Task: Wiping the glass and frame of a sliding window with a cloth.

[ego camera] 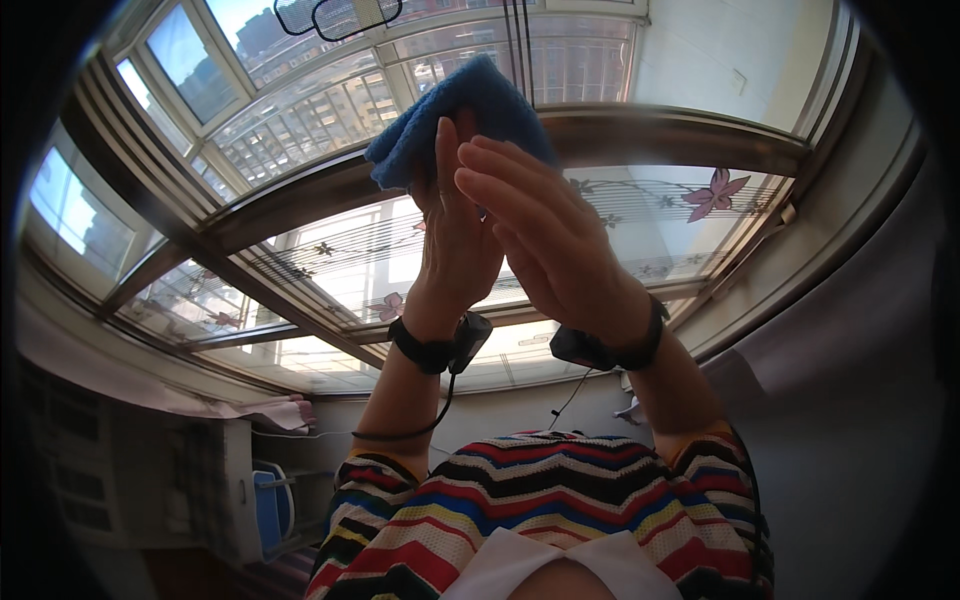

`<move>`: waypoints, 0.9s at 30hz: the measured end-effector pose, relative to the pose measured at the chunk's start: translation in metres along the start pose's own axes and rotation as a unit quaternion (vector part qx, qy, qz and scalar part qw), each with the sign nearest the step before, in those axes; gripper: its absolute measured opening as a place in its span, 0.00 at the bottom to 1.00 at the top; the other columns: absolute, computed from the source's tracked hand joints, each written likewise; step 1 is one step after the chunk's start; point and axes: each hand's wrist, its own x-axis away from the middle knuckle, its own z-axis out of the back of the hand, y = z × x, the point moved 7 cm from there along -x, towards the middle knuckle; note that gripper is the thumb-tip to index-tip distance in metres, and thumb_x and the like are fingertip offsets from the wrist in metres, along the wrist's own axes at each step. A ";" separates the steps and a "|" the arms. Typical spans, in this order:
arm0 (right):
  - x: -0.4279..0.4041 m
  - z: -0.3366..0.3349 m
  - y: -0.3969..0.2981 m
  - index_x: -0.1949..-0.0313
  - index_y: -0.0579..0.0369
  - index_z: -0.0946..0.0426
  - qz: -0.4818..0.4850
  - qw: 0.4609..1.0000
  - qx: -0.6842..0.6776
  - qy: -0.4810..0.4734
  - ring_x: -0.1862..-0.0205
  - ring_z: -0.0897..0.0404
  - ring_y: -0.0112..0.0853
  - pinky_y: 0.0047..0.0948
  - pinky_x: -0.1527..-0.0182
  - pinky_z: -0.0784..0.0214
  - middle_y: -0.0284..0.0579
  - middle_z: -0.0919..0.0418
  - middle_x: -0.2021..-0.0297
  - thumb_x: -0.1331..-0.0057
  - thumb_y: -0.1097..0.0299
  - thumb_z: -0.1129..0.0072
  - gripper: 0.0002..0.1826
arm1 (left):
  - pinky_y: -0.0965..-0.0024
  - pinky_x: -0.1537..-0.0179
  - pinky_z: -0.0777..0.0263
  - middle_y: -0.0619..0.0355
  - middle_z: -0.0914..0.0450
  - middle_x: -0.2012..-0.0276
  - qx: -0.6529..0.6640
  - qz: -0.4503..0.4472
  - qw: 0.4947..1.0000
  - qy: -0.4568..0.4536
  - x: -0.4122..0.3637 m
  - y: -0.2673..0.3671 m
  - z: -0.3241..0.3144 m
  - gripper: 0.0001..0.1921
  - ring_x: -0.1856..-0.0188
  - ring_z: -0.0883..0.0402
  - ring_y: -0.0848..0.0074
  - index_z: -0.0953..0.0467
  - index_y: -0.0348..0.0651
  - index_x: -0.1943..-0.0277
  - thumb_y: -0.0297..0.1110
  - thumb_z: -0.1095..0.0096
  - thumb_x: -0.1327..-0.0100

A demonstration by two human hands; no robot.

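A folded blue terry cloth [487, 86] is raised in front of a brown-framed window with glass panes. My left hand [457, 240] is at the cloth's underside and holds it, some of its fingers hidden in the folds. Just right of it, my right hand [551, 240] is lifted with its fingers stretched out towards the left hand. Part of the cloth shows behind the right fingers; whether they touch it, I cannot tell. Behind the cloth runs the brown window rail [675, 142]. Contact between cloth and window is not clear.
Each wrist bears a black strapped device [469, 341] with a cable. Lower panes carry pink flower decals [716, 195] and dark lines. Beyond the glass are a white-framed outer window [247, 90] and dark hanging cords [519, 52]. A blue folding stool or chair [270, 510] stands lower left.
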 end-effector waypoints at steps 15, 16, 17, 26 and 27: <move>-0.006 -0.052 0.035 0.34 0.39 0.31 0.039 0.970 0.239 0.033 0.37 0.29 0.39 0.41 0.33 0.37 0.42 0.29 0.42 0.38 0.64 0.36 0.32 | 0.58 0.35 0.33 0.35 0.37 0.32 0.317 0.074 0.923 0.206 0.009 -0.022 0.051 0.35 0.36 0.27 0.55 0.53 0.34 0.26 0.22 0.48 0.33; -0.005 -0.054 0.037 0.34 0.39 0.31 0.054 0.958 0.280 0.028 0.37 0.30 0.38 0.40 0.33 0.38 0.42 0.30 0.42 0.38 0.62 0.37 0.30 | 0.58 0.35 0.32 0.36 0.34 0.34 0.294 0.068 0.927 0.222 0.013 -0.023 0.057 0.33 0.37 0.26 0.55 0.50 0.34 0.28 0.21 0.48 0.34; -0.003 -0.055 0.039 0.34 0.39 0.31 0.053 0.957 0.282 0.028 0.37 0.30 0.38 0.40 0.33 0.38 0.42 0.30 0.42 0.38 0.62 0.37 0.30 | 0.58 0.36 0.31 0.36 0.31 0.36 0.271 0.062 0.930 0.239 0.017 -0.024 0.064 0.31 0.38 0.25 0.55 0.47 0.34 0.30 0.20 0.49 0.35; 0.004 -0.060 0.044 0.32 0.39 0.34 0.061 0.934 0.351 0.019 0.34 0.33 0.36 0.40 0.29 0.41 0.39 0.32 0.39 0.37 0.60 0.38 0.33 | 0.66 0.54 0.20 0.44 0.17 0.57 0.211 0.134 0.935 0.252 0.057 -0.020 0.085 0.17 0.58 0.16 0.66 0.33 0.36 0.42 0.19 0.52 0.33; 0.005 -0.060 0.046 0.32 0.39 0.34 0.061 0.934 0.352 0.018 0.34 0.33 0.36 0.40 0.29 0.41 0.39 0.32 0.39 0.37 0.60 0.38 0.33 | 0.69 0.60 0.19 0.45 0.17 0.61 0.187 0.117 0.947 0.234 0.061 -0.017 0.083 0.15 0.62 0.15 0.67 0.32 0.36 0.43 0.20 0.52 0.32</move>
